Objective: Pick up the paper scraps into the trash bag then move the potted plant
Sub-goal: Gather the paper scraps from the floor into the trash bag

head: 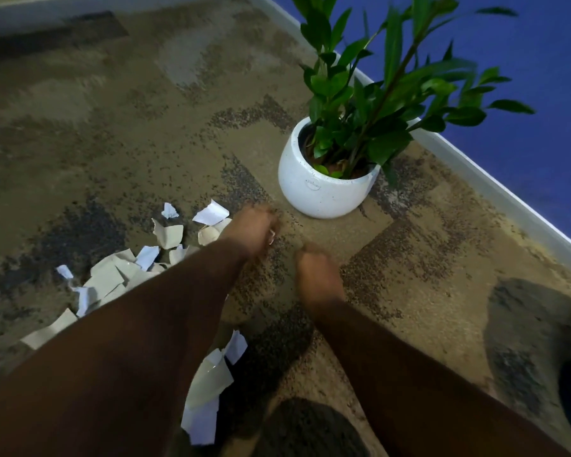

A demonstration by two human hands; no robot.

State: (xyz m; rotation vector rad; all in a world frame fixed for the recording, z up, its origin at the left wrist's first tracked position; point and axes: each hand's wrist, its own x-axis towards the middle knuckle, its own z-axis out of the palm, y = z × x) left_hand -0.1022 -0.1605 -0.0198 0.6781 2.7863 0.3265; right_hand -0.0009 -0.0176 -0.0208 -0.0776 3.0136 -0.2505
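Torn paper scraps (112,275), white and beige, lie scattered on the carpet at lower left, partly hidden under my left forearm. More scraps (208,384) lie between my arms near the bottom. A green leafy plant stands in a round white pot (323,189) by the wall, just beyond both hands. My left hand (253,230) is blurred, with fingers curled, next to the nearest scraps. My right hand (315,270) is blurred too, its fingers curled downward over bare carpet. I see no trash bag.
Brown and dark mottled carpet (129,127) covers the floor. A blue wall (524,110) with a pale baseboard runs diagonally behind the pot. Dark shadowy patches lie at the lower right.
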